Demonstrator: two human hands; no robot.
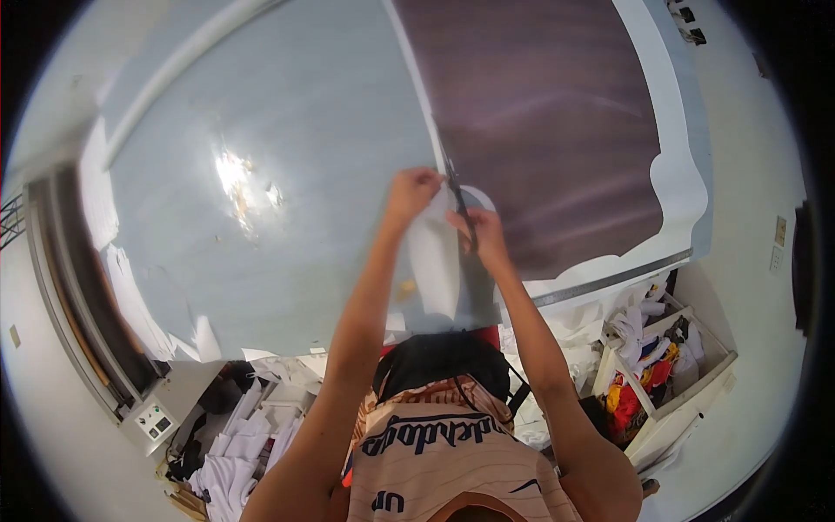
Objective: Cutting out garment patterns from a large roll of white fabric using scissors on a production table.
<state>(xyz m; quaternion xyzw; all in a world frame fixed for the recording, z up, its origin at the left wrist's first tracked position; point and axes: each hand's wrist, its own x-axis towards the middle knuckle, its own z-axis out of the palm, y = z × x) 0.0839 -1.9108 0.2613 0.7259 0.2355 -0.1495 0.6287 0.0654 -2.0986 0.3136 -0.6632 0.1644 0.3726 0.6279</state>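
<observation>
My right hand (480, 230) is closed on a pair of dark scissors (457, 190), whose blades point up along a white margin beside a large dark brown sheet (548, 113). My left hand (415, 191) is pinched at the white paper strip (430, 257), just left of the blades. The strip hangs curled below my hands. Both lie over a glossy pale blue-grey table (217, 261), and the brown sheet with its wavy white border covers the table's right part.
A grey straight bar (613, 278) runs along the near right edge. Bins of white and coloured fabric scraps (652, 383) stand at lower right, heaped white cloth (235, 461) at lower left. A machine with a small control panel (152, 422) is at the left.
</observation>
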